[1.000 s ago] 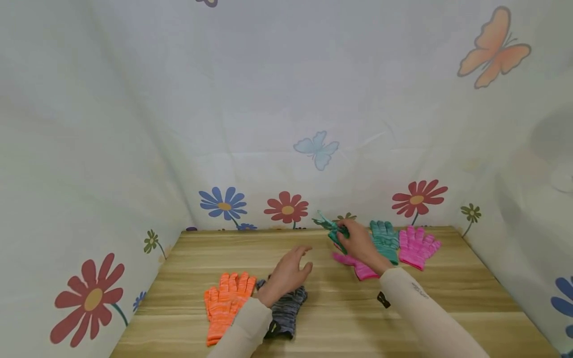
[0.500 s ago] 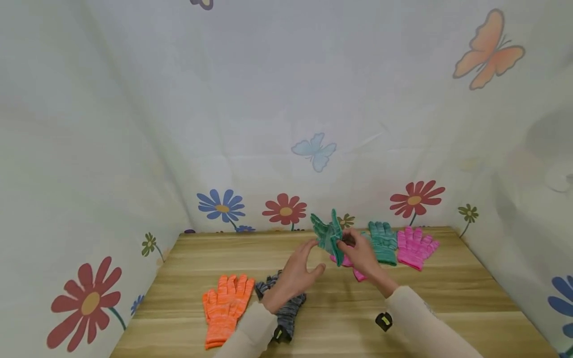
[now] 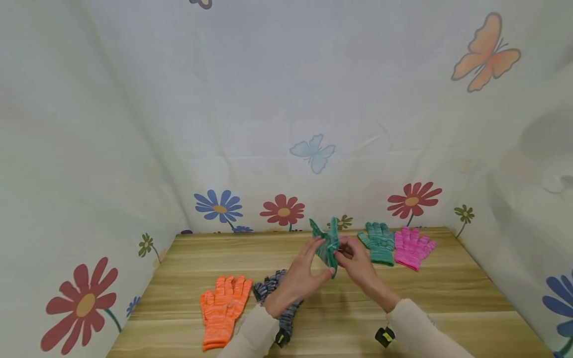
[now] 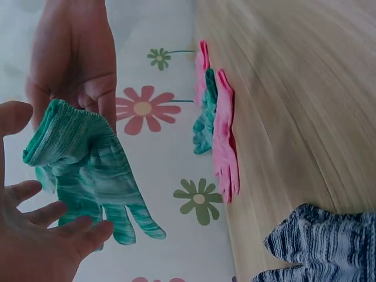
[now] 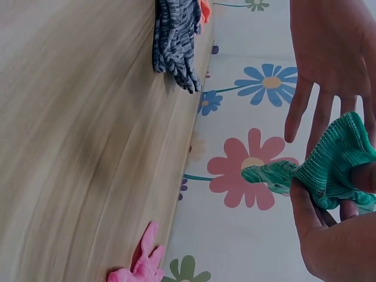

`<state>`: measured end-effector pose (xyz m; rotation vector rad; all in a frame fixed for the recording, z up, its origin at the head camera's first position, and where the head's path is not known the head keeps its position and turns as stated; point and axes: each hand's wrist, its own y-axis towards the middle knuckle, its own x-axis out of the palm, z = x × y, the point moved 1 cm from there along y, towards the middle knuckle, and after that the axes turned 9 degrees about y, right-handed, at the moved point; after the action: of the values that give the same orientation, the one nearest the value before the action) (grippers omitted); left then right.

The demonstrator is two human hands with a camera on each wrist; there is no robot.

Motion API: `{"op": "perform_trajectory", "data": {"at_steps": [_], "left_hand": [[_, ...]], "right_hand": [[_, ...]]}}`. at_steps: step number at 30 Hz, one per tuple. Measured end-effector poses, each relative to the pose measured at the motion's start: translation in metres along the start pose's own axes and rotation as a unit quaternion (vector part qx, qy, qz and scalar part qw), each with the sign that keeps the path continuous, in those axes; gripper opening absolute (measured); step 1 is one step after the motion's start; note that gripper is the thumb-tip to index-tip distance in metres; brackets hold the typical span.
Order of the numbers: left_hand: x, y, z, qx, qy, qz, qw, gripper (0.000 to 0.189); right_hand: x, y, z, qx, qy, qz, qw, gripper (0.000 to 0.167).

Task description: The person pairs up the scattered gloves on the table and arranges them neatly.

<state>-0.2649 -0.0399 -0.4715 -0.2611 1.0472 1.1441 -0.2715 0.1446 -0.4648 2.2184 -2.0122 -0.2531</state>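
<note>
A green knit glove (image 3: 327, 251) is held up above the table, its fingers pointing away. My right hand (image 3: 359, 266) pinches it at the cuff, which the right wrist view shows between thumb and fingers. On the glove's other side is my left hand (image 3: 300, 279), fingers extended and spread. Its fingertips lie over the glove in the left wrist view; whether they touch is unclear. Behind on the table lie a second green glove (image 3: 379, 243) and a pink glove (image 3: 414, 250). Another pink glove (image 4: 224, 132) is mostly hidden by my right hand in the head view.
An orange glove (image 3: 224, 308) lies at the front left of the wooden table (image 3: 429, 308). Beside it a grey-black glove (image 3: 267, 286) is partly covered by my left arm. A flower-printed curtain (image 3: 250, 164) encloses the back and sides.
My right hand has brought the green glove toward the middle and turned its cuff toward me. My left hand has moved right and forward, up to the glove.
</note>
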Motion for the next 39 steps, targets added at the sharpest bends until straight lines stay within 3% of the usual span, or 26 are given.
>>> {"op": "perform_trajectory", "data": {"at_steps": [8,19,30,36,39], "left_hand": [[0.002,0.0,0.004,0.02,-0.026,0.002,0.9995,0.068],[0.005,-0.004,0.009,0.039,-0.032,0.003,0.9987,0.061],[0.009,-0.011,0.01,0.077,-0.032,0.003,0.9965,0.048],[0.016,-0.012,0.012,0.102,0.01,-0.001,0.9947,0.05],[0.019,-0.012,0.013,0.114,0.039,-0.009,0.9927,0.053]], "right_hand": [[0.005,-0.008,0.0,0.058,-0.001,-0.003,0.9983,0.028],[0.008,-0.016,0.0,0.072,0.027,-0.006,0.997,0.032],[0.002,-0.027,0.009,0.105,0.12,-0.021,0.987,0.053],[-0.002,-0.03,0.01,0.128,0.182,-0.009,0.9748,0.08],[-0.005,-0.029,0.012,0.136,0.191,0.0,0.9722,0.08]]}}
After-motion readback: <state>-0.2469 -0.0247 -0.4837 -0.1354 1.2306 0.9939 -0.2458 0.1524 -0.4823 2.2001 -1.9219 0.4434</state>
